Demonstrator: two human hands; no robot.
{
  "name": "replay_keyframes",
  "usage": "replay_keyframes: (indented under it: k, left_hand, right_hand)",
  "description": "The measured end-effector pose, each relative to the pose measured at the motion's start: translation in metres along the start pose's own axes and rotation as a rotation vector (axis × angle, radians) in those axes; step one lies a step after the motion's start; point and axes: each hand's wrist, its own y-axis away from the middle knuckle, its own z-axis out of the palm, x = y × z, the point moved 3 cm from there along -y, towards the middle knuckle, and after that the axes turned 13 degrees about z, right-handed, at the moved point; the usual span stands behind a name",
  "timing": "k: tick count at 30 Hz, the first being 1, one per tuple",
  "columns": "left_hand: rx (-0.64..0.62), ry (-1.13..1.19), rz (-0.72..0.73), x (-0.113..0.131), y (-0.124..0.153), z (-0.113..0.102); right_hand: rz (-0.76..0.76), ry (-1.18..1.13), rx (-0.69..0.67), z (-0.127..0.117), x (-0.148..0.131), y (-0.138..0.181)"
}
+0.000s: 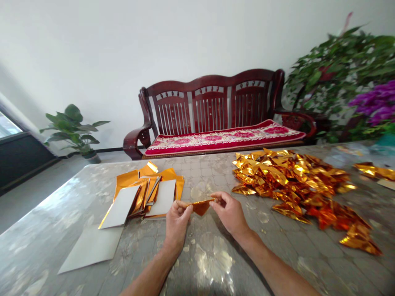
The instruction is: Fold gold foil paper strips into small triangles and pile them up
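A small folded piece of gold foil paper (201, 206) is stretched between my two hands, just above the table, its lower edge coming to a point. My left hand (178, 222) pinches its left end between thumb and fingers. At the right end my right hand (230, 211) pinches it the same way. Left of my hands lies a loose stack of gold foil sheets (142, 197), some with the white backing (121, 205) up. To the right spreads a big heap of folded gold foil pieces (286, 176).
The table (142, 263) has a clear patterned cover. A pale sheet (92, 248) lies at its left front, more foil (375, 169) at the far right. Behind stand a wooden bench (210, 107) with a red cushion (225, 137), a potted plant (74, 127) and purple flowers (375, 102).
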Motion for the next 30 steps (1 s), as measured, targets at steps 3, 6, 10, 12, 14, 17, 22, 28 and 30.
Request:
replay_keyframes:
  k: [3, 6, 10, 12, 14, 17, 22, 28, 30]
  left_hand:
    - [0.008, -0.012, -0.006, -0.003, 0.001, 0.0]
    - [0.012, -0.02, -0.019, -0.007, 0.001, -0.002]
    - [0.005, -0.029, -0.041, -0.011, 0.001, -0.002]
    - [0.008, -0.026, -0.048, -0.011, 0.001, -0.002]
    - [0.021, -0.014, -0.054, -0.009, 0.0, -0.002]
    - [0.049, 0.014, -0.067, -0.005, -0.001, -0.002]
    - [0.08, 0.054, -0.096, -0.002, -0.001, -0.003]
    - [0.081, 0.062, -0.117, -0.005, 0.0, -0.004]
    - [0.078, 0.08, -0.117, -0.006, 0.0, -0.003]
  right_hand:
    - [-0.048, 0.053, 0.026, 0.0, 0.0, 0.001]
    - [-0.072, 0.089, 0.01, 0.001, 0.0, 0.001]
    - [-0.04, 0.069, -0.027, 0.002, 0.002, -0.001]
    - [-0.002, 0.012, -0.064, 0.002, 0.002, -0.002]
    - [0.054, -0.072, -0.127, 0.002, 0.002, -0.003]
    - [0.152, -0.222, -0.224, 0.003, 0.002, -0.002]
    - [0.242, -0.365, -0.301, 0.003, 0.003, -0.002]
    - [0.222, -0.353, -0.34, 0.004, 0.001, -0.002]
    - [0.182, -0.332, -0.347, 0.004, 0.0, -0.002]
